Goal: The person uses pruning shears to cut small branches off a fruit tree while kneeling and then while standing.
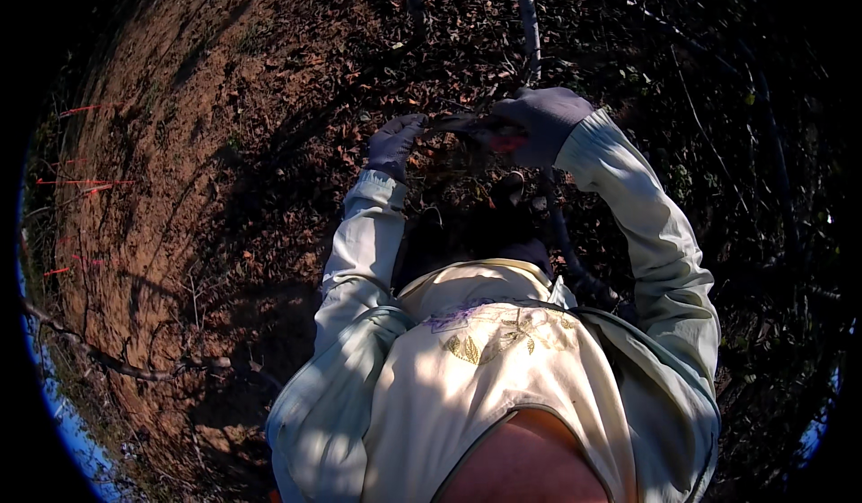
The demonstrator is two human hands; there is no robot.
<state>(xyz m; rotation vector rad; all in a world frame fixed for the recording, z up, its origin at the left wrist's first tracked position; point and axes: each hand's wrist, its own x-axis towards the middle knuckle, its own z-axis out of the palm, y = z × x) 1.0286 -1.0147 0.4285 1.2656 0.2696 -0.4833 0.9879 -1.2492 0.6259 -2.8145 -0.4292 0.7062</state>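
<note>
Both of my hands wear dark grey-purple gloves and are raised in front of my waist, a short way apart. My right hand is closed around a dark tool with a red part, which points toward the left hand. Shadow and blur hide its exact kind. My left hand has its fingers curled together at the near end of the dark shape between the hands; what they pinch, if anything, is too dark to make out.
A pale, thin trunk rises just beyond my right hand, with more branches at the right. Leaf litter covers the shaded ground, and reddish bare soil slopes at the left. A bare branch crosses the lower left.
</note>
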